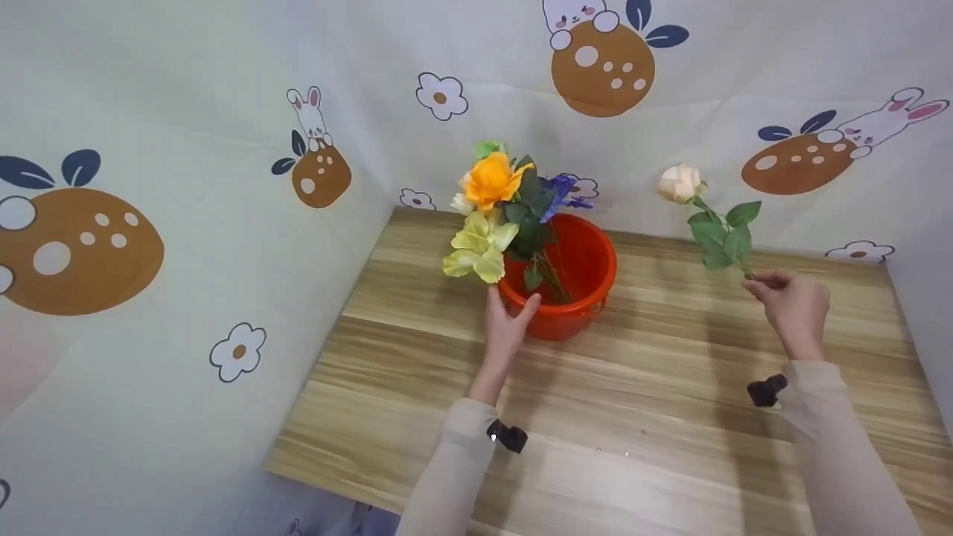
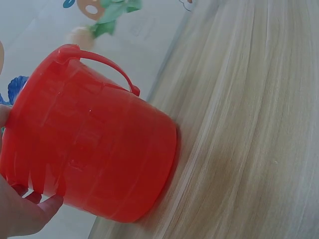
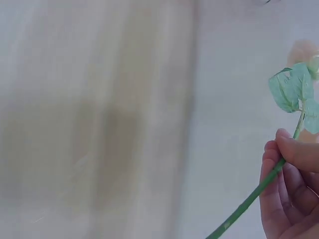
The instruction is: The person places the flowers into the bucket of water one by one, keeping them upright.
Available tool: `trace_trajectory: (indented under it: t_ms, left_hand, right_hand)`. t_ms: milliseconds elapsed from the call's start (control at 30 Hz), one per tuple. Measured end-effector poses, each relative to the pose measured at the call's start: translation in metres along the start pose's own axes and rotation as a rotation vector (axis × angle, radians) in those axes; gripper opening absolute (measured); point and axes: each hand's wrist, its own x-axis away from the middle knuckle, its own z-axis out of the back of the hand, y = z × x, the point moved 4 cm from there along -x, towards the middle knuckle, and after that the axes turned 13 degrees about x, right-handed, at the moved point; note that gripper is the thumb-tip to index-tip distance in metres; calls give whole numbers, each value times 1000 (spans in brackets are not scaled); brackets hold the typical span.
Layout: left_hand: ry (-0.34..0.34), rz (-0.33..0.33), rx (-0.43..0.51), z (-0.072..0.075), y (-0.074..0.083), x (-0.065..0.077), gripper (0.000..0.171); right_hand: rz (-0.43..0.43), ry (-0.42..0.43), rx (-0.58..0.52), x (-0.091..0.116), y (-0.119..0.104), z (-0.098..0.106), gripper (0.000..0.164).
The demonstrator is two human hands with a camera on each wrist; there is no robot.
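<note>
A red bucket point(image 1: 558, 320) stands upright on the wooden table, holding artificial flowers: an orange one point(image 1: 493, 181), a yellow-green one point(image 1: 480, 246) and a blue-purple one point(image 1: 558, 195). My left hand point(image 1: 506, 331) holds the bucket's near side, thumb and fingers spread around it by the rim; the left wrist view shows the fingertips point(image 2: 50, 205) against its wall. To the right, my right hand point(image 1: 797, 309) pinches the green stem of a pale peach rose point(image 1: 680, 183) between thumb and fingers. The rose's head points up and left, above the table, and its stem end extends past the hand.
The wood-grain table point(image 1: 417, 372) meets fabric walls printed with rabbits and flowers at the back, left and right. The bucket's red handle point(image 2: 107, 62) hangs down its side. A dark wrist camera point(image 1: 508, 435) sits at the left sleeve, another point(image 1: 767, 390) at the right.
</note>
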Motion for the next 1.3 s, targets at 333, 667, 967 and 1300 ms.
trace_trajectory:
  t_ms: [333,667,967,1300]
  left_hand:
    - [19,4,-2,-1,3,-1,86]
    - [10,-10,18,-6,-2,-2,85]
    - [-57,4,-133,-13,-2,2,76]
    - [-638,110,-774,13,96,30,52]
  right_hand:
    - [152,54,-194,-14,-116,7,25]
    - [319,19,-419,-1,-229,-18,19]
    - [316,-170,-258,15,-235,-98,17]
    - [424,-495,69,21,-230,-115,29]
